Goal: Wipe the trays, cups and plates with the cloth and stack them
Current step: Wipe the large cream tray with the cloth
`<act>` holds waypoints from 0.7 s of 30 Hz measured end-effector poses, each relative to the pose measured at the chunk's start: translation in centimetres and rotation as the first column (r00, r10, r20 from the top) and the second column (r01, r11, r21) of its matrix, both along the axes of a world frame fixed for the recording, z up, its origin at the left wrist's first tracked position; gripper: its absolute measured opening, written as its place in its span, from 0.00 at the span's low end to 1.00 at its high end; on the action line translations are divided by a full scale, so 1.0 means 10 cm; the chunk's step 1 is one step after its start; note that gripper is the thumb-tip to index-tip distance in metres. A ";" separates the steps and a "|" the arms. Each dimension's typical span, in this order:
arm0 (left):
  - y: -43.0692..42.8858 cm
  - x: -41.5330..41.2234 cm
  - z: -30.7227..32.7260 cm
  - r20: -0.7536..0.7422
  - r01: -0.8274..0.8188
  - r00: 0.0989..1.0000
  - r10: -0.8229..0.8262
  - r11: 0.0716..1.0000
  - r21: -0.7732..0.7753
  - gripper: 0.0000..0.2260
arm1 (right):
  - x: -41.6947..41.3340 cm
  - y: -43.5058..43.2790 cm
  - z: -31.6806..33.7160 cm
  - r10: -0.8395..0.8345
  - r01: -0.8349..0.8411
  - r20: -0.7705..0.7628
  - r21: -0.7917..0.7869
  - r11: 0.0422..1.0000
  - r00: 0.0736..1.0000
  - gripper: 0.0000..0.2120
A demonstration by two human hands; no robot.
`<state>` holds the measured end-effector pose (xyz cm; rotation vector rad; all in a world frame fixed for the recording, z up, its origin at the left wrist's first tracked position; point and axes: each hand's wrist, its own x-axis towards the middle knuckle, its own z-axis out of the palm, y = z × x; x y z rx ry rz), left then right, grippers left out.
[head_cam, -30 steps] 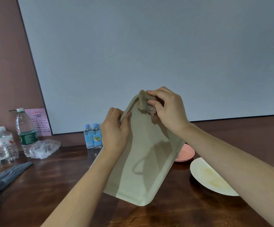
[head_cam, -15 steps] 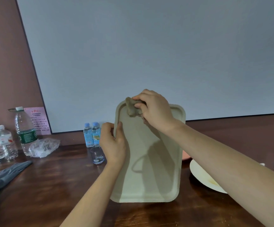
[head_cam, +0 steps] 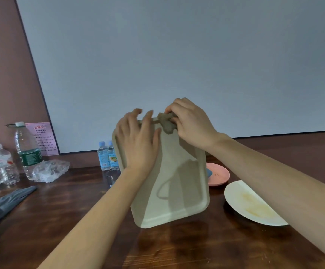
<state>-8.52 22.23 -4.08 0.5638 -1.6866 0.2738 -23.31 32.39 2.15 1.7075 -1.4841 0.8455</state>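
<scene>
A dark wooden table (head_cam: 70, 210) stands against a reddish-brown wall (head_cam: 6, 74), where a large white panel (head_cam: 177, 65) leans with a pink printed card (head_cam: 43, 138) at its lower left corner. At the table's far left stand a tall green-labelled clear plastic water bottle (head_cam: 27, 152) and smaller bottles (head_cam: 4, 164), with a crumpled clear plastic bag (head_cam: 50, 169) just beside the tall one. Two small blue-labelled bottles (head_cam: 107, 156) stand at the panel's foot, and dark grey gloves (head_cam: 2, 204) lie near the left edge.

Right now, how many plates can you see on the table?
2. A pink plate sits right of the raised tray, partly hidden behind it; a white plate with yellowish smears lies nearer, further right. More could be hidden behind the tray.
</scene>
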 end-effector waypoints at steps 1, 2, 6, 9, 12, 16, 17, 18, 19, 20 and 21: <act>0.02 -0.05 0.07 0.039 0.014 0.999 -0.013 0.999 -0.031 0.16 | 0.03 -0.01 0.03 0.012 -0.013 -0.015 -0.010 1.000 1.000 0.10; 0.03 -0.09 0.14 0.055 0.045 0.998 -0.043 0.999 -0.028 0.13 | 0.05 -0.01 0.05 0.020 -0.021 -0.023 -0.026 0.999 1.000 0.10; -0.07 -0.11 0.26 -0.003 0.199 0.980 -0.199 0.978 0.055 0.10 | -0.01 0.05 -0.03 0.035 -0.030 0.032 -0.138 0.990 0.999 0.11; -0.10 -0.07 0.26 -0.026 0.236 0.972 -0.235 0.971 0.048 0.05 | -0.09 0.12 -0.14 0.051 -0.020 0.128 -0.231 0.973 0.991 0.12; -0.11 -0.03 0.26 -0.061 0.225 0.973 -0.223 0.974 0.038 0.05 | -0.16 0.16 -0.22 0.077 0.025 0.313 -0.307 0.951 0.947 0.12; -0.13 0.05 0.27 -0.114 0.225 0.970 -0.216 0.972 0.071 0.05 | -0.15 0.16 -0.34 0.162 0.027 0.524 -0.334 0.942 0.836 0.10; -0.13 0.07 0.26 -0.131 0.224 0.969 -0.211 0.970 0.090 0.05 | -0.12 0.15 -0.38 0.176 0.027 0.570 -0.329 0.944 0.803 0.10; -0.13 0.09 0.25 -0.160 0.228 0.965 -0.208 0.967 0.113 0.05 | -0.10 0.13 -0.43 0.182 0.031 0.614 -0.320 0.947 0.768 0.09; -0.14 0.12 0.23 -0.201 0.239 0.957 -0.207 0.960 0.148 0.04 | -0.07 0.10 -0.49 0.181 0.040 0.654 -0.308 0.951 0.734 0.08; -0.16 0.16 0.21 -0.247 0.255 0.947 -0.206 0.949 0.188 0.03 | -0.05 0.08 -0.56 0.175 0.051 0.688 -0.296 0.954 0.705 0.07; -0.18 0.19 0.17 -0.285 0.266 0.938 -0.198 0.937 0.226 0.02 | -0.03 0.06 -0.63 0.167 0.064 0.712 -0.285 0.956 0.682 0.07</act>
